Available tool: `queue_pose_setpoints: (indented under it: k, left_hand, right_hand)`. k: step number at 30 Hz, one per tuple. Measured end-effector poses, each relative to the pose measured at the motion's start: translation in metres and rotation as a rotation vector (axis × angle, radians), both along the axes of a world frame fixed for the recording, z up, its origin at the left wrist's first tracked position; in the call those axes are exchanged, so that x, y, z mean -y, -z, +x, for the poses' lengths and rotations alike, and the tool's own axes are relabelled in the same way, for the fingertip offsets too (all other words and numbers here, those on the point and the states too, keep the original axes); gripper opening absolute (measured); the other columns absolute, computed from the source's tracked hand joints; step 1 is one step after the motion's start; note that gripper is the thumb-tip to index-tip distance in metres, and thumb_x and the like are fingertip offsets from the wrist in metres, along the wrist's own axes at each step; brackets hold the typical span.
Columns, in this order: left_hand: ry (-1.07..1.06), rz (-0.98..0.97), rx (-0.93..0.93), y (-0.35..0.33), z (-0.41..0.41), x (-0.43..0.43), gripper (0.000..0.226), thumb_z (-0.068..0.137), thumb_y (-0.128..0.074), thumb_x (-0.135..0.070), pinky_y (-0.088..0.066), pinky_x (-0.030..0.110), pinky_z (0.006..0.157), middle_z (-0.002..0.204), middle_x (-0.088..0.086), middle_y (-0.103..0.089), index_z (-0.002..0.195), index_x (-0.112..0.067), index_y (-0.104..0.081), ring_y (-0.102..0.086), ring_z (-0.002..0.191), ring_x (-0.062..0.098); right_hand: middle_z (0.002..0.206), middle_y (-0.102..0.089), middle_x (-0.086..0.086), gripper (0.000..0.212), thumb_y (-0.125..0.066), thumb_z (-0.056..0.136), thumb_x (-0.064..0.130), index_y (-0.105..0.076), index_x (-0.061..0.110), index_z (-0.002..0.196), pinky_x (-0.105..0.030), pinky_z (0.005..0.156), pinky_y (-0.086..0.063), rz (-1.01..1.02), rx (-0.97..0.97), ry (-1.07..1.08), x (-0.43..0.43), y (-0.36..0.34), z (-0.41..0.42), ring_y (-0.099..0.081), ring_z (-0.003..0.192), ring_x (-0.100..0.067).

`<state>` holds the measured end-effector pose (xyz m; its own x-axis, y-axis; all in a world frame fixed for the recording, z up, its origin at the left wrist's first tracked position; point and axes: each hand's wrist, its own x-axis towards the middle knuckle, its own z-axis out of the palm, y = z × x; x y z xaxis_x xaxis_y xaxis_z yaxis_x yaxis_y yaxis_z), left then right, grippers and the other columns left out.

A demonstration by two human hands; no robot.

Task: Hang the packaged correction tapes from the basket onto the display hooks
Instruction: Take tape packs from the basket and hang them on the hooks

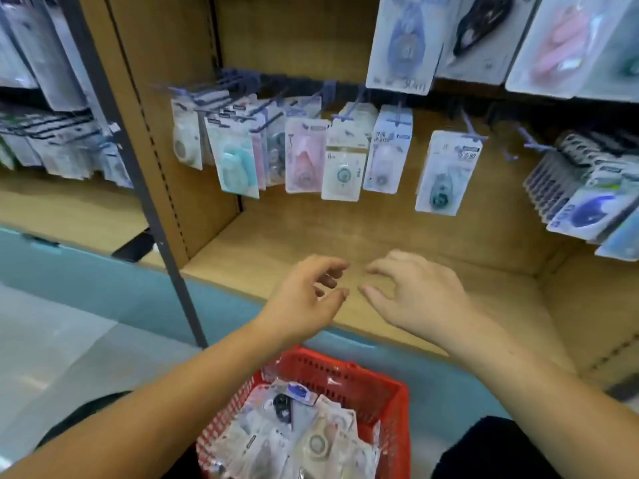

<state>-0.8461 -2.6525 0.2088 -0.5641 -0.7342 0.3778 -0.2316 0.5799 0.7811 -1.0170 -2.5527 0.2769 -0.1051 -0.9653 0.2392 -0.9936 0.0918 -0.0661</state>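
Head view caught the left hand (304,299) and right hand (416,299) empty, fingers loosely spread, above the red basket (383,383) where the packaged correction tapes (311,440) lay heaped; seemingly between picks, the next move called for lifting one toward a display hook (472,126).

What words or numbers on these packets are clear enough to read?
"8m": on the white pack with a gold band.
Other hung packs: print too blurred to read.
Loose packs in the basket: also too blurred.
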Motion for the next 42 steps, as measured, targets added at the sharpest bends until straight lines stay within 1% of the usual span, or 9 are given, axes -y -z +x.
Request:
queue_pose_setpoints:
  k: [3, 8, 13, 18, 23, 28, 32, 35, 42]
  left_hand:
    - [0.010, 0.138, 0.158, 0.062, 0.006, -0.014, 0.039, 0.092, -0.074, -0.016, -0.057, 0.027, 0.082, 0.110, -0.006, -0.068, 0.130, -0.021, -0.067, -0.069, 0.094, 0.009]
    - [0.037, 0.360, 0.450, 0.174, 0.005, -0.054, 0.036, 0.092, -0.073, -0.015, -0.054, 0.027, 0.085, 0.116, 0.002, -0.073, 0.128, -0.014, -0.069, -0.071, 0.097, 0.020]
    - [0.139, 0.605, 0.627, 0.268, -0.017, -0.096, 0.036, 0.096, -0.071, -0.037, -0.052, 0.026, 0.090, 0.107, -0.002, -0.066, 0.123, -0.014, -0.068, -0.065, 0.091, 0.018]
    - [0.247, 0.782, 0.787, 0.338, -0.036, -0.136, 0.078, 0.070, -0.061, -0.078, -0.055, 0.038, 0.095, 0.100, 0.012, -0.069, 0.102, -0.007, -0.070, -0.067, 0.099, 0.025]
    - [0.248, 0.820, 0.769, 0.368, -0.038, -0.150, 0.037, 0.095, -0.067, -0.047, -0.052, 0.025, 0.079, 0.082, 0.000, -0.066, 0.091, -0.011, -0.068, -0.060, 0.076, 0.010]
    - [0.189, 0.679, 0.855, 0.366, -0.029, -0.134, 0.022, 0.091, -0.054, -0.031, -0.053, 0.034, 0.069, 0.080, 0.001, -0.065, 0.072, -0.021, -0.054, -0.068, 0.084, 0.028]
    - [-0.060, 0.540, 0.847, 0.370, -0.013, -0.126, 0.023, 0.100, -0.047, -0.024, -0.041, 0.034, 0.061, 0.080, 0.006, -0.054, 0.078, -0.017, -0.045, -0.058, 0.076, 0.032]
    - [-0.170, 0.487, 0.698, 0.374, -0.017, -0.127, 0.003, 0.095, -0.053, -0.014, -0.041, 0.035, 0.067, 0.103, 0.007, -0.051, 0.094, -0.012, -0.055, -0.056, 0.092, 0.032]
    - [-0.209, 0.677, 0.803, 0.376, -0.030, -0.122, 0.091, 0.081, -0.074, -0.061, -0.050, 0.040, 0.098, 0.139, 0.004, -0.048, 0.150, -0.015, -0.036, -0.043, 0.131, 0.026]
  right_hand:
    - [0.132, -0.064, 0.004, 0.050, -0.059, 0.092, 0.060, -0.061, 0.034, 0.135, -0.037, 0.096, -0.051, 0.309, 0.098, 0.019, -0.006, 0.068, -0.006, -0.059, 0.126, -0.022]
    - [0.126, -0.069, -0.004, 0.051, -0.071, 0.091, 0.052, -0.066, 0.018, 0.129, -0.036, 0.096, -0.052, 0.985, 0.251, -0.066, -0.024, 0.181, -0.023, -0.064, 0.113, -0.023]
    - [0.129, -0.069, -0.001, 0.042, -0.064, 0.096, 0.045, -0.064, 0.027, 0.134, -0.036, 0.096, -0.052, 0.776, 0.336, 0.039, -0.043, 0.260, -0.041, -0.063, 0.120, -0.024]
    - [0.133, -0.065, -0.001, 0.041, -0.057, 0.098, 0.042, -0.062, 0.029, 0.137, -0.037, 0.102, -0.047, 0.742, 0.280, 0.000, -0.057, 0.304, -0.056, -0.059, 0.128, -0.026]
    - [0.130, -0.068, 0.003, 0.036, -0.055, 0.099, 0.043, -0.065, 0.029, 0.131, -0.042, 0.121, -0.016, 0.623, 0.196, -0.007, -0.055, 0.323, -0.063, -0.056, 0.131, -0.019]
    - [0.126, -0.069, -0.001, 0.031, -0.056, 0.100, 0.040, -0.068, 0.028, 0.126, -0.041, 0.123, -0.015, 0.667, 0.214, -0.071, -0.047, 0.334, -0.055, -0.058, 0.128, -0.019]
    - [0.131, -0.068, -0.002, 0.035, -0.056, 0.101, 0.042, -0.065, 0.028, 0.131, -0.041, 0.124, -0.020, 0.665, 0.235, -0.051, -0.036, 0.336, -0.058, -0.057, 0.129, -0.020]
    - [0.135, -0.067, 0.000, 0.037, -0.055, 0.101, 0.044, -0.062, 0.029, 0.135, -0.042, 0.123, -0.021, 0.673, 0.244, -0.039, -0.033, 0.337, -0.055, -0.056, 0.131, -0.021]
    - [0.121, -0.073, 0.005, 0.035, -0.058, 0.100, 0.045, -0.066, 0.031, 0.131, -0.032, 0.108, -0.035, 0.650, 0.280, -0.004, -0.037, 0.333, -0.051, -0.060, 0.119, -0.023]
